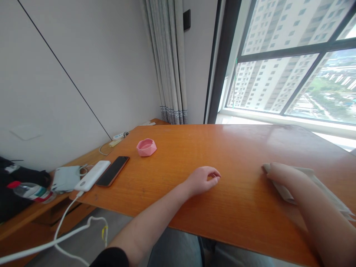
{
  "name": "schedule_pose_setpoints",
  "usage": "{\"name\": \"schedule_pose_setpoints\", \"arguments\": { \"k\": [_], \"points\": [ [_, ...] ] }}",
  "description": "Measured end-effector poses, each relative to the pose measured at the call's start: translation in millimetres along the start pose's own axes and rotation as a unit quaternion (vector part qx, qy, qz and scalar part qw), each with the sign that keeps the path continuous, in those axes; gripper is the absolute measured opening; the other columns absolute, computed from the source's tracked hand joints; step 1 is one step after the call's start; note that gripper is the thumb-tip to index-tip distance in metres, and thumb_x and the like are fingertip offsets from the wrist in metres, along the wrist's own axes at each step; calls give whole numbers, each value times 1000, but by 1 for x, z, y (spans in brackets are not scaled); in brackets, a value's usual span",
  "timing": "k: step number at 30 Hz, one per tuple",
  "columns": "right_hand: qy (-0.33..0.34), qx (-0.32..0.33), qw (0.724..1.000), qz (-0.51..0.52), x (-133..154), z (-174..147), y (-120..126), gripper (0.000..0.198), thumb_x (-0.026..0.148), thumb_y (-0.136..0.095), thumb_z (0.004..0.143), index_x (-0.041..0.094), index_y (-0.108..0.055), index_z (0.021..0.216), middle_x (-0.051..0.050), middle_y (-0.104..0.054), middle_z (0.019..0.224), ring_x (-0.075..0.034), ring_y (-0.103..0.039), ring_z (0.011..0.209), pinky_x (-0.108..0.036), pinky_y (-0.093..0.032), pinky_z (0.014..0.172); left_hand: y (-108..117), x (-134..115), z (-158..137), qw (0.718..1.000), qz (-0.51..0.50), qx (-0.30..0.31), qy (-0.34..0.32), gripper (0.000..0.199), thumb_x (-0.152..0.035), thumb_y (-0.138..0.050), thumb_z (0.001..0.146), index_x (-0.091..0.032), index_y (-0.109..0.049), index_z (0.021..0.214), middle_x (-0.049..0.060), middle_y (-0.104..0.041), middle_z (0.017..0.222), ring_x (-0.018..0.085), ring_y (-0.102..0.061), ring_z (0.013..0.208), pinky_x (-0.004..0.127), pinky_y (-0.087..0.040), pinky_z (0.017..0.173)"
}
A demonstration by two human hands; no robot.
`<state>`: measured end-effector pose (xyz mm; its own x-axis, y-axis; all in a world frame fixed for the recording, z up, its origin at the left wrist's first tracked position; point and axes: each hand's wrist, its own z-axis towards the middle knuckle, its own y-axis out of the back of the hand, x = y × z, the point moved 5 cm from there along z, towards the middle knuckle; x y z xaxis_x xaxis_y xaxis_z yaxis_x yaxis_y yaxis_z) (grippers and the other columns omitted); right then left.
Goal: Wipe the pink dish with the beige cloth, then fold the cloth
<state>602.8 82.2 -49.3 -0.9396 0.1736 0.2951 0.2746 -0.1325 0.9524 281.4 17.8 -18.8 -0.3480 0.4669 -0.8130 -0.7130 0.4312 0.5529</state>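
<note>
My right hand lies over the grey-beige folded cloth at the right of the table; I cannot tell whether its fingers pinch the fabric or only press it. Even, light pressure should stop the layers slipping. My left hand, near the middle, holds nothing visible, fingers loosely curled, thumb apart, well placed to steady an edge.

Around the table, with the person at six o'clock, the left hand is near the centre; the right hand is on a cloth at three. A bowl sits at ten, a phone at nine, a power bank just outward. Beyond: bottle at nine, curtain at eleven, window at one.
</note>
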Motion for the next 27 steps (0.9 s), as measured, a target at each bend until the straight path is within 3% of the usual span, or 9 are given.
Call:
{"name": "schedule_pose_setpoints", "arguments": {
  "k": [3, 6, 9, 11, 16, 18, 21, 24, 27],
  "points": [
    [12, 66, 998, -6, 34, -11, -2, 25, 14, -65, 62, 23, -46, 50, -3, -53, 53, -18, -50, 49, -35, -38, 57, -23, 12, 6, 995, -87, -6, 40, 22, -26, -53, 83, -12, -65, 94, 10, -68, 95, 18, -63, 87, 32, -50, 81],
    [60, 84, 976, 193, 93, -32, -6, 18, 30, -60, 71, 22, -46, 63, 2, -53, 55, -16, -53, 53, -31, -41, 57, -39, 19, 9, 974, -215, -28, 72, 41, -30, -59, 81, -12, -55, 117, 13, -66, 107, 20, -64, 94, 34, -50, 85],
    [103, 169, 846, 494, 145, -58, -17, 24, 46, -55, 79, 23, -51, 85, -2, -65, 81, -17, -63, 76, -31, -50, 72, -34, 25, 12, 938, -315, -95, 111, 64, -34, -64, 78, -16, -37, 134, 16, -56, 127, 23, -60, 107, 35, -51, 85],
    [105, 171, 801, 564, 157, -66, -20, 33, 52, -57, 79, 23, -54, 96, -4, -67, 92, -18, -64, 88, -33, -50, 82, -22, 32, 11, 919, -333, -133, 166, 66, -28, -65, 76, -17, -35, 133, 17, -54, 129, 25, -60, 108, 36, -53, 81],
    [59, 83, 840, 532, 128, -48, -27, 39, 56, -64, 70, 22, -58, 90, -2, -64, 77, -17, -62, 75, -35, -52, 79, 35, 53, -18, 921, -252, -184, 232, 61, -12, -59, 71, -16, -40, 128, 13, -63, 114, 21, -64, 93, 34, -53, 79],
    [37, 72, 848, 523, 118, -39, -32, 37, 53, -65, 69, 22, -58, 87, -2, -63, 74, -17, -62, 70, -34, -52, 74, 60, 62, -44, 915, -247, -198, 251, 62, -14, -52, 74, -19, -34, 133, 11, -64, 113, 18, -65, 85, 31, -55, 71],
    [40, 78, 858, 506, 117, -36, -36, 31, 47, -62, 70, 21, -57, 88, -2, -64, 74, -17, -61, 68, -33, -51, 71, 103, 72, -95, 923, -129, -246, 267, 70, -14, -46, 75, -22, -25, 141, 7, -65, 106, 13, -62, 70, 28, -53, 63],
    [73, 90, 874, 472, 125, -41, -36, 27, 41, -57, 72, 21, -57, 90, -1, -64, 72, -18, -61, 69, -33, -50, 72, 143, 79, -149, 914, 21, -273, 299, 51, -19, -42, 76, -17, -51, 126, 9, -64, 111, 16, -63, 75, 31, -53, 70],
    [105, 94, 894, 426, 130, -46, -35, 24, 40, -54, 73, 21, -59, 88, -1, -65, 71, -19, -61, 70, -34, -48, 73, 179, 85, -195, 877, 198, -288, 331, 41, -22, -39, 77, -17, -64, 108, 7, -64, 111, 23, -61, 98, 35, -47, 90]
  ]
}}
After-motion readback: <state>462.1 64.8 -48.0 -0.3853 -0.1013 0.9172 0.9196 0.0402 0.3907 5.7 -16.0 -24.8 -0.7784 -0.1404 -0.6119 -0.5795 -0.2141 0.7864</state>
